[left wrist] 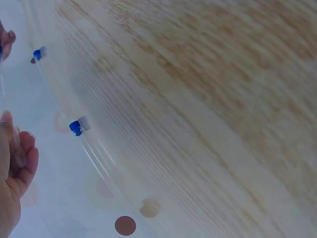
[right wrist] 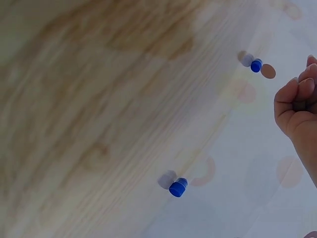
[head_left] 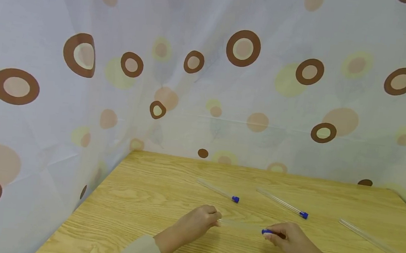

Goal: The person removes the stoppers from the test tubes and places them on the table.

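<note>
Three clear blue-capped tubes (head_left: 285,203) lie around, wood-grain counter (head_left: 137,189). Left fingers (head_left: 213,217) apparently curled round fourth tube (head_left: 242,224), right fingers (head_left: 278,228) pinching its blue cap (head_left: 266,231).

A slender, transparent tube (head_left: 241,225) stretches crosswise, nearly level, above the wood-grain bench (head_left: 124,200), its clear end gripped by the left hand (head_left: 198,224), its blue cap (head_left: 267,232) pinched by the right hand (head_left: 292,243).
</note>
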`<state>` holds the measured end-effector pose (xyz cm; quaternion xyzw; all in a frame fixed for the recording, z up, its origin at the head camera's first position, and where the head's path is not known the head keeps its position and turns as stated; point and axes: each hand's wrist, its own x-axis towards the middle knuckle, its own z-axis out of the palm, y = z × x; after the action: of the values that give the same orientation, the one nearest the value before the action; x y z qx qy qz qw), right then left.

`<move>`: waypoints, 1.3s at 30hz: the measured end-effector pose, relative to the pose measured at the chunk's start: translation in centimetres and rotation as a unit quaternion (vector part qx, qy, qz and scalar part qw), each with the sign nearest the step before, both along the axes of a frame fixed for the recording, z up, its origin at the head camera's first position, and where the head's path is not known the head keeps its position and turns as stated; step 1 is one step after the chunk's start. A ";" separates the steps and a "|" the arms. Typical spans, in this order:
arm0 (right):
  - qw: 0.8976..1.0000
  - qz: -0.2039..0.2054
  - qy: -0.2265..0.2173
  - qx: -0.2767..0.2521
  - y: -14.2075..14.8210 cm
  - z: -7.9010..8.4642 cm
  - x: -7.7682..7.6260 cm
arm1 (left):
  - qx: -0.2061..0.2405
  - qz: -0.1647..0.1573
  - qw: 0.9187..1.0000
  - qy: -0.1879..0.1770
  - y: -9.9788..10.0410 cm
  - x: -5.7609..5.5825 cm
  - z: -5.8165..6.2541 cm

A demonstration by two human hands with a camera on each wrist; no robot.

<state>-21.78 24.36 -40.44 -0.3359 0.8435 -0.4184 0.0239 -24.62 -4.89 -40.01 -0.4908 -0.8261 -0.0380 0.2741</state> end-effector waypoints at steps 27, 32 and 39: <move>0.938 -0.093 0.294 0.159 -1.7 -0.7 0.6 | -0.021 0.024 0.998 -0.049 -0.1 0.3 0.1; 0.916 -0.103 0.355 0.157 -1.8 -1.0 0.7 | -0.020 0.024 0.997 -0.067 -0.1 0.5 0.3; 0.908 -0.104 0.383 0.134 -1.9 -1.0 0.7 | -0.007 0.013 0.998 -0.066 0.0 0.4 0.3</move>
<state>-21.12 22.48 -41.45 -0.3746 0.8660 -0.1407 -0.2998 -24.27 -4.93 -39.69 -0.4784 -0.8490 -0.0604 0.2160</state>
